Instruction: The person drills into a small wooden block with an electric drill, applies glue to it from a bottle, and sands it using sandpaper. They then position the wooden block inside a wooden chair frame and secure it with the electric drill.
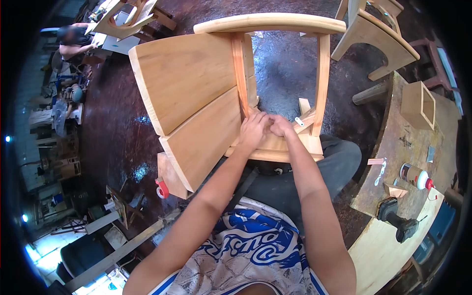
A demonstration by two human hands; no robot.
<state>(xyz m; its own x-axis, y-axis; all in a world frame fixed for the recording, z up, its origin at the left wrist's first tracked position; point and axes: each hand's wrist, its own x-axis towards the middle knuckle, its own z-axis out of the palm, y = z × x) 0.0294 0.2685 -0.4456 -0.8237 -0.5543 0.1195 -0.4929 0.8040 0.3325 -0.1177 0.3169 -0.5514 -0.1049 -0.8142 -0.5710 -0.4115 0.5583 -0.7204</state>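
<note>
A light wooden chair-like frame (322,83) stands in front of me, with two wide wooden panels (189,83) at its left side. Both hands meet low inside the frame, beside the reddish upright. My left hand (253,129) has its fingers curled and pressed together against the wood. Touching it, my right hand (280,126) is closed too, fingertips bent inward. Whatever lies between the fingers is hidden. A short slanted brace (306,121) with a small white piece sits just right of my right hand.
On the right, a workbench (364,196) holds a wooden box (418,105), a glue bottle (414,176) and a cordless drill (397,220). A red tape dispenser (162,188) hangs near the lower left panel. Other wooden furniture (378,42) stands behind; a person (76,42) is at far left.
</note>
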